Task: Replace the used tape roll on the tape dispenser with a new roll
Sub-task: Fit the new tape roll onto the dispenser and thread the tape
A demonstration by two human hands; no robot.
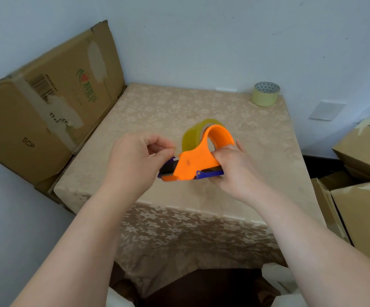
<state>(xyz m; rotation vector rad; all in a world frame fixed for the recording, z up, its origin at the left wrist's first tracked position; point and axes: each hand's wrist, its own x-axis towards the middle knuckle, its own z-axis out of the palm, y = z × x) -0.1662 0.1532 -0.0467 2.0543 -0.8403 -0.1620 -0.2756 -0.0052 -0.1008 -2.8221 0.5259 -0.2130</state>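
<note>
- Nearest me, both forearms reach over the cloth-covered table (201, 229); I hold the dispenser (192, 161) just above its middle, between the two hands.
- My right hand (235, 173) grasps the rear of the dispenser, thumb on the orange side plate, fingers wrapped under the blue base; a firm hold, as I judge it.
- My left hand (133, 160) pinches at the blade end, thumb and forefinger closed together; I cannot tell whether they hold a tape end or only the blue flap.
- A roll (192, 134) sits in the dispenser, yellowish and see-through, behind the orange loop; it looks fairly full, so I judge it may be the new one, though I cannot be sure.
- Progress, as I read it: if that is the new roll, the swap is mostly done; what is left is feeding the end through to the blade and setting the dispenser down; if it is the used roll, removal has not yet begun.
- Farther back, a second roll (266, 94) stands on the far right corner of the table, well apart from my hands; pale yellow, with a patterned core.
- Around: a flattened carton (53, 103) leans on the wall to the left; boxes (363, 151) stack at the right; nothing lies between my hands and the far roll.
</note>
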